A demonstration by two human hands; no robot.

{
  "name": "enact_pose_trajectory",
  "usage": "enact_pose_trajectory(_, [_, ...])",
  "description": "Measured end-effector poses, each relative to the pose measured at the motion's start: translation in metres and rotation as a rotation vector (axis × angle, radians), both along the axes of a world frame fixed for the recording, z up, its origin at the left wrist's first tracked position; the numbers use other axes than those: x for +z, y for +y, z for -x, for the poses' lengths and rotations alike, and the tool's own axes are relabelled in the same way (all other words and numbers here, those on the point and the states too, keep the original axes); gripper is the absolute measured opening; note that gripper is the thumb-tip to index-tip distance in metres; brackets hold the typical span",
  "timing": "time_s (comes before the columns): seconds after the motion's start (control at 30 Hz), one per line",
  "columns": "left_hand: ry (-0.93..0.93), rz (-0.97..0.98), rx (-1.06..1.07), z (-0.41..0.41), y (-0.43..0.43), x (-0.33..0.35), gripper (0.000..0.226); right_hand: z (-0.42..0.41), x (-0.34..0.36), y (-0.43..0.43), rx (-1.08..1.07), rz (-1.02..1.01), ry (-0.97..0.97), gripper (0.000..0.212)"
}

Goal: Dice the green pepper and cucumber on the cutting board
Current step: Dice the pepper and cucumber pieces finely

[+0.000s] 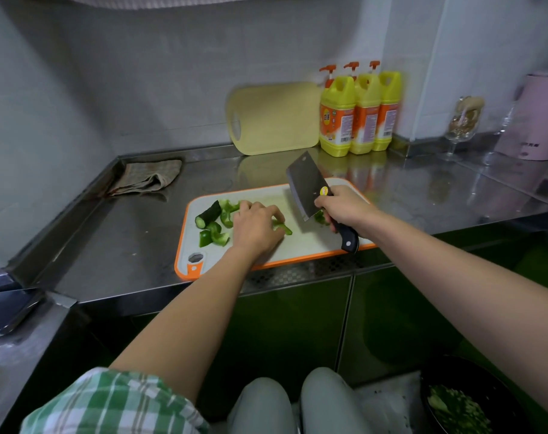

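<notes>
Dicing on an orange-rimmed cutting board (310, 244).
Right hand (344, 208) clenches a raised cleaver (307, 186); just left, the left hand (257, 227) pins a green pepper strip (282, 228) under curled fingers; cucumber chunk (208, 214) beyond.

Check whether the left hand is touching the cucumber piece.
Apart. The head view shows the left hand holding a pepper strip, while cut pepper pieces lie between it and the cucumber piece farther left on the cutting board.

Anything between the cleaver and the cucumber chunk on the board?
Yes. The left hand, holding down pepper pieces mid-board, sits between the raised cleaver in the right hand and the cucumber chunk at the cutting board's left end.
</notes>
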State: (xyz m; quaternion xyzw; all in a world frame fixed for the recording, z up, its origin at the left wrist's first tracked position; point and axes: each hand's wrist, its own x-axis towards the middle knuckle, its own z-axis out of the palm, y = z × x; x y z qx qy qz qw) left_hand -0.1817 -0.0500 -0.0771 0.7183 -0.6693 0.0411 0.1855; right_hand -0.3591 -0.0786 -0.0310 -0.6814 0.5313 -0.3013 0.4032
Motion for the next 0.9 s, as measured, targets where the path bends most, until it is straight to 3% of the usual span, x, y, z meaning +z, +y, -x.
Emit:
enact_pose_trajectory(0.17, [-0.136,0.018,0.037,-0.003,-0.005,0.0,0.026,0.002,-0.002,-0.005,0.022,-0.009,-0.005,0.017])
enact_pose_trajectory(0.33, [-0.082,0.07,0.107,-0.013,-0.005,-0.003,0.021,-0.001,-0.002,-0.005,0.06,0.143,0.147,0.013])
enact_pose_trajectory(0.43, [0.163,0.187,0.115,-0.016,-0.002,0.001,0.026,-0.008,0.003,0.003,0.067,0.248,0.329,0.021])
enact_pose_trajectory(0.5, [0.446,0.22,0.092,-0.011,0.002,0.009,0.035,-0.016,0.006,0.013,0.067,0.339,0.449,0.023])
enact_pose_trajectory(0.6, [0.974,0.026,0.08,0.004,0.008,0.026,0.049,-0.029,0.007,0.029,0.111,0.5,0.579,0.014])
enact_pose_trajectory(0.7, [1.12,-0.015,0.112,0.008,0.01,0.028,0.036,-0.04,0.001,0.035,0.22,0.569,0.644,0.012])
enact_pose_trajectory(0.9, [1.281,0.086,0.184,-0.011,0.023,0.015,0.035,-0.031,-0.003,0.024,0.295,0.345,0.226,0.038])
